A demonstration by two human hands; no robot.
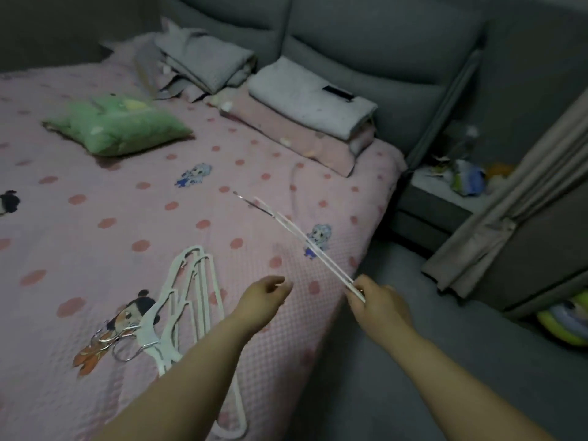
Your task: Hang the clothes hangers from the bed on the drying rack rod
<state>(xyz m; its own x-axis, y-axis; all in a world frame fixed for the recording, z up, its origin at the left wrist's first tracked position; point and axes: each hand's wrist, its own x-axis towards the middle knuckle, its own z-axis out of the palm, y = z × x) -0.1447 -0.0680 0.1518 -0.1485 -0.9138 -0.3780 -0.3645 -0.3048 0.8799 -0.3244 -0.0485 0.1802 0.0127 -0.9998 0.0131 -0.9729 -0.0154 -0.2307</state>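
Right hand: the right hand (378, 300) is at the near right, over the edge of the bed, its fingers curled around one end of the held hanger (305, 241).
Left hand: the left hand (265, 296) hovers above the bedcover, just left of the right hand and not touching it. Its fingers are loosely curled and nothing shows in its grasp.
Held hanger: thin, white and seen edge-on, it slants up and away to the left from the right hand, with a metal hook at its far tip. Whether it is one hanger or two pressed together cannot be told.
Hangers on the bed: a pile of hangers (191, 291), white with metal hooks, lies flat on the near part of the bedcover, left of the left forearm, which crosses over its near end.
Bed: the bed (95, 192) fills the left and middle, under a pink cover with darker pink dots and cartoon figures.
Bedding: a green pillow (117, 125) lies far left; a folded grey blanket (203, 63) and a white folded blanket (311, 97) on a pink one (286, 138) sit against the grey headboard (366, 36).
Right side: a cluttered nightstand (445, 192) stands beside the bed's far right corner, with a beige curtain (515, 211) further right and grey floor (381, 361) nearer.
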